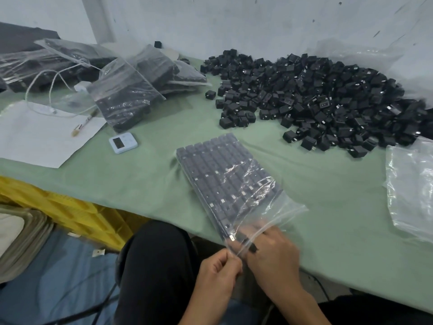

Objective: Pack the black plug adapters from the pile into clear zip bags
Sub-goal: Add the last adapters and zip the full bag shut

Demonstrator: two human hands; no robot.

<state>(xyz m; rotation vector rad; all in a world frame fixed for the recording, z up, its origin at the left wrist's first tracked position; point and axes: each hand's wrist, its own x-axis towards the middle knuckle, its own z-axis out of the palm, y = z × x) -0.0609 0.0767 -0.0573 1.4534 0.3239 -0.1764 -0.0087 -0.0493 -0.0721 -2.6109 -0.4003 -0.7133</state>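
At the lower left of the frame a yellow crate (70,207) sits below the table edge. Above it, on the green table cover (328,219), lies a white sheet of paper (35,137) with a pen (84,123) at its right corner and a white cable (44,90) looping over it. Right of the paper, towards the upper left, filled bags (124,99) of black adapters lean in a heap, and a small white timer (123,142) lies just below them. In the centre, the zip bag (225,179) lies flat and slanted, packed with neat rows of adapters, its open mouth reaching over the near table edge. At the bottom centre the left hand (218,275) pinches the lower lip of that mouth between thumb and curled fingers. Just beside it, the right hand (271,252) has its fingers pushed into the mouth under the plastic. They are blurred, and a black adapter (253,248) shows against the thumb side, but I cannot tell whether the hand grips it. In the upper right the loose pile of plug adapters (328,97) spreads wide, well apart from the hands. At the right edge lie empty clear bags (412,188).
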